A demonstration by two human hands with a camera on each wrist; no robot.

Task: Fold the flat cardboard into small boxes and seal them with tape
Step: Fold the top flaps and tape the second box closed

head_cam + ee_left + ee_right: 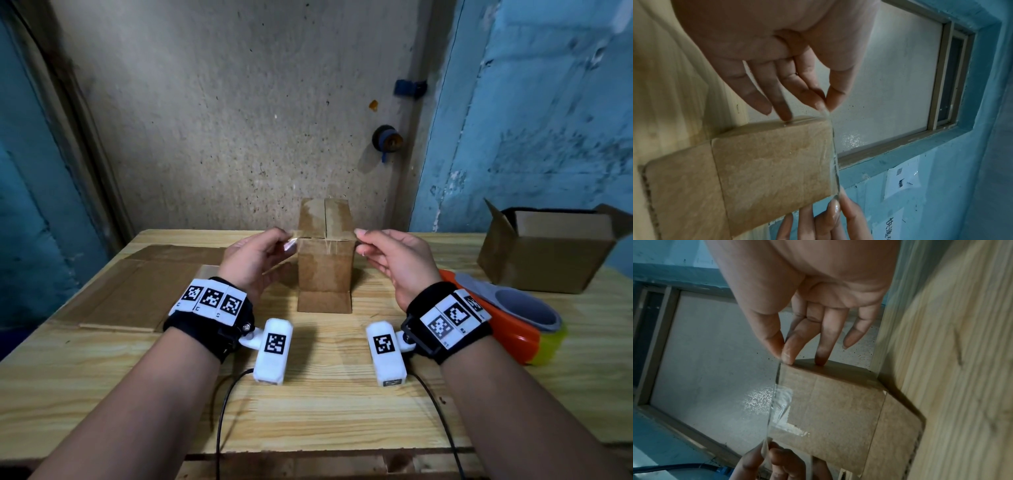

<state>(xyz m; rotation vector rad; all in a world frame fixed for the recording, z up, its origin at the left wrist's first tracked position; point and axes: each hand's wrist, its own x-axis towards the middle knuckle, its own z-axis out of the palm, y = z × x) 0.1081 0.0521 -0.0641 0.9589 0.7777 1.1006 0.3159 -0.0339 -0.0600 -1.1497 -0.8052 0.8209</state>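
Note:
A small brown cardboard box (325,267) stands upright at the middle of the wooden table (325,404). Its top flaps are folded in and meet at a seam, and one bottom flap (324,302) lies flat towards me. A strip of clear tape (329,240) stretches across the box's top front edge. My left hand (289,240) pinches the strip's left end between thumb and forefinger. My right hand (359,233) pinches the right end the same way. The wrist views show the taut tape (835,155) (774,402) along the box (772,162) (834,410), with another fingertip (786,116) (820,361) of each hand touching its side.
An open cardboard box (548,260) sits at the back right. An orange and grey tape dispenser (507,318) lies in front of it, close to my right wrist. Flat cardboard sheets (137,294) lie at the left. A wall stands right behind the table.

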